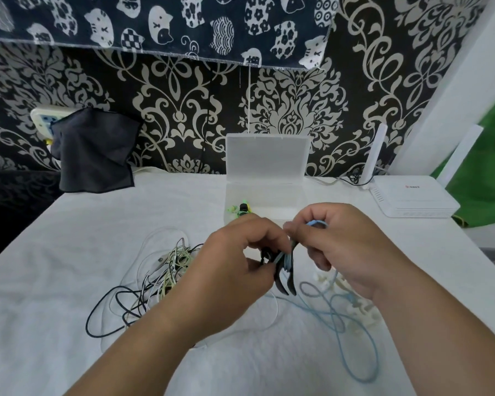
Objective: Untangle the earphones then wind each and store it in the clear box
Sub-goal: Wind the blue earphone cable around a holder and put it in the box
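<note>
My left hand [240, 252] pinches a light blue earphone cable together with its black ear hooks [285, 282] above the table. My right hand [343, 247] holds a loop of the same blue cable [316, 223] around its fingers. The rest of the blue cable [352, 335] trails in loose loops on the cloth at the lower right. A tangle of black, white and pale green earphones [160, 278] lies to the left of my hands. The clear box [265, 192] stands open behind my hands, lid upright, with a green earphone [240, 210] inside at its left.
A white cloth covers the table [69, 281]. A white router [415, 197] sits at the back right, with its cables along the wall. A dark cloth [93, 151] hangs over the back left edge. Small white pieces [360, 304] lie under my right wrist.
</note>
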Available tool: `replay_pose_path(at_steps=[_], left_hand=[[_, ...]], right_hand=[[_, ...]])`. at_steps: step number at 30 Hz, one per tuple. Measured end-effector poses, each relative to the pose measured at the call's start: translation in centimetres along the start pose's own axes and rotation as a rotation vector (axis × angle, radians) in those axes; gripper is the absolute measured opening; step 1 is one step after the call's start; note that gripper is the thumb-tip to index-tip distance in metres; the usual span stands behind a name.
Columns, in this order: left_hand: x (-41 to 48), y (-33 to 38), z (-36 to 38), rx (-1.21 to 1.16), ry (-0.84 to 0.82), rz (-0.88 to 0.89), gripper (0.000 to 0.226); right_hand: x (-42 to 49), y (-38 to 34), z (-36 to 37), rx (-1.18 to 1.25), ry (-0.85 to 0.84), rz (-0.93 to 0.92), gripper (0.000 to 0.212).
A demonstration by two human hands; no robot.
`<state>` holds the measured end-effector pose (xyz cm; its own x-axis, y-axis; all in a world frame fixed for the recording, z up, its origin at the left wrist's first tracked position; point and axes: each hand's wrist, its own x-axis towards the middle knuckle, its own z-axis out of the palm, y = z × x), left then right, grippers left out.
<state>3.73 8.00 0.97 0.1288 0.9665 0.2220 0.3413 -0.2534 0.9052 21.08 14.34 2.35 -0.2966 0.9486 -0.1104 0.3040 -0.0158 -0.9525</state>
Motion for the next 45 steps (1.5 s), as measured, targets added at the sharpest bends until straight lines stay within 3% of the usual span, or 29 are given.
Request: replay_pose_path(at_steps=[6, 9, 12, 17, 23, 28, 38, 45], left_hand=[[0.1, -0.1, -0.2, -0.112, -0.019, -0.001, 0.045], [0.1, 0.2, -0.2, -0.214, -0.048, 0.001, 0.044], [0.4, 0.5, -0.3, -0.320, 0.057, -0.005, 0.039], [0.9, -0.5, -1.1, -0.344, 0.326, -0.117, 0.040], [0.9, -0.8, -0.9, -0.162, 0.440, -0.125, 0.038], [0.8, -0.8, -0.7, -0.017, 0.458, -0.083, 0.039], [0.5, -1.1, -0.8, 0.350, 0.350, 0.142, 0.040], [0.2, -1.2, -0.4, 0.312, 0.200, 0.094, 0.059]], right_hand=[[0.2, 0.2, -0.5, 0.304, -0.056, 0.270, 0.021], [0.3, 0.6, -0.6, 0.376, -0.102, 0.329, 0.034], [0.2, 1.1, 0.3, 0.269, -0.125, 0.291, 0.046], [-0.3, 0.8, 1.6, 0.124, -0.236, 0.234, 0.032], [-0.7, 0.5, 2.0, -0.067, -0.330, 0.143, 0.035], [-1.0, 0.3, 1.9, -0.244, -0.381, 0.089, 0.030], [-1.6, -1.4, 0.2, -0.258, -0.386, 0.020, 0.023], [-1.6, -2.3, -1.3, -0.116, -0.319, -0.035, 0.024]])
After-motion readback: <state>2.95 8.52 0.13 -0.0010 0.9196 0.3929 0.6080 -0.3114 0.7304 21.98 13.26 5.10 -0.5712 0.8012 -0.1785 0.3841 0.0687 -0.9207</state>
